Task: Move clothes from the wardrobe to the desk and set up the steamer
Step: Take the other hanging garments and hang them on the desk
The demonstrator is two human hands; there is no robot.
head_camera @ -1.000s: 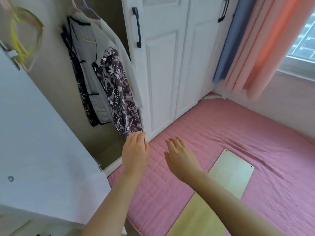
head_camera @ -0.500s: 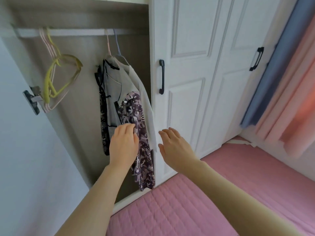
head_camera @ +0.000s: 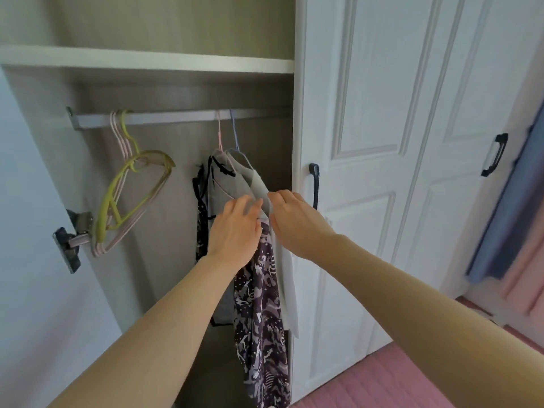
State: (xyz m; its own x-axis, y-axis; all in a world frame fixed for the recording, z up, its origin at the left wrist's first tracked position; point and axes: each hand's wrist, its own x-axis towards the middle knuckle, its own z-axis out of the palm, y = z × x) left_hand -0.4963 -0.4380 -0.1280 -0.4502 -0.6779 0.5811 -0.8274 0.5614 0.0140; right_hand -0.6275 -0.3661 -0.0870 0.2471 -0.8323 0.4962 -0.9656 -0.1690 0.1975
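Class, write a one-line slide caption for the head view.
Left hand and right hand meet at a pale garment hanging on the wardrobe rail.

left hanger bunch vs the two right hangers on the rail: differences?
The left hangers are bare; the right hangers carry clothes. The left hangers are yellow-green and pink, the right hangers pink and blue. The left hand and right hand are at the right hangers' clothes, not the left hangers. Both hook on one rail.

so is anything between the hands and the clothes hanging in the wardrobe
Nothing visible does. The left hand and right hand are both at the grey top hanging on the rail; whether the fingers grip it is unclear.
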